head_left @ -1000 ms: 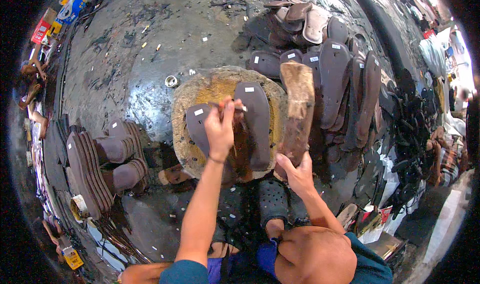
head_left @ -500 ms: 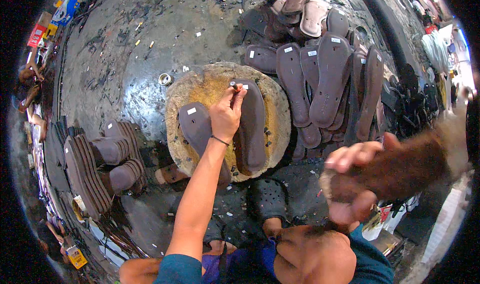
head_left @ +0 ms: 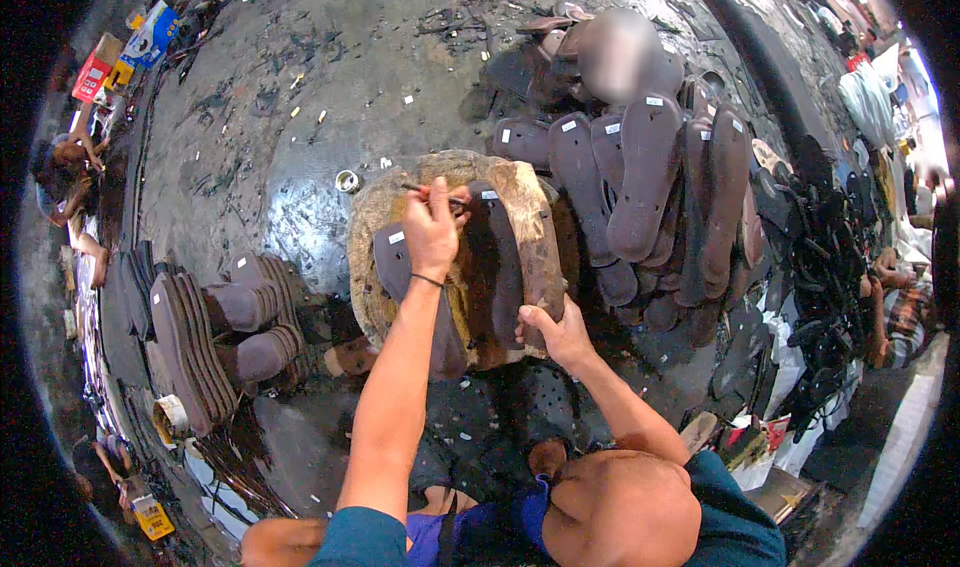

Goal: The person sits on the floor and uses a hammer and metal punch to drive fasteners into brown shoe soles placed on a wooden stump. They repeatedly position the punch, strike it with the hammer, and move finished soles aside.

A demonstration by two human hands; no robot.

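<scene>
My left hand [head_left: 432,235] is closed around a thin dark rod, probably a punch [head_left: 458,205], tilted nearly flat above the block. My right hand [head_left: 558,333] grips a rough wooden mallet [head_left: 527,217], its broad end at the far side. Under my hands is a round, worn wooden block [head_left: 366,292]. On it lie two brown shoe soles with small white stickers. The left sole [head_left: 391,254] has a dark hole near its toe and is partly covered by my left arm. The right sole [head_left: 490,267] lies beside the mallet, which overlaps its right edge.
A heap of brown soles [head_left: 655,177] lies beyond the block on the right. Stacked soles [head_left: 185,342] stand at the left. A tape roll [head_left: 347,181] and scraps dot the floor [head_left: 330,97]. Black offcuts [head_left: 825,257] pile at the right, near another person [head_left: 890,307].
My right hand has brought the mallet down from the raised right side to the block. The rod in my left hand has tipped from upright to nearly flat and shifted left off the right sole.
</scene>
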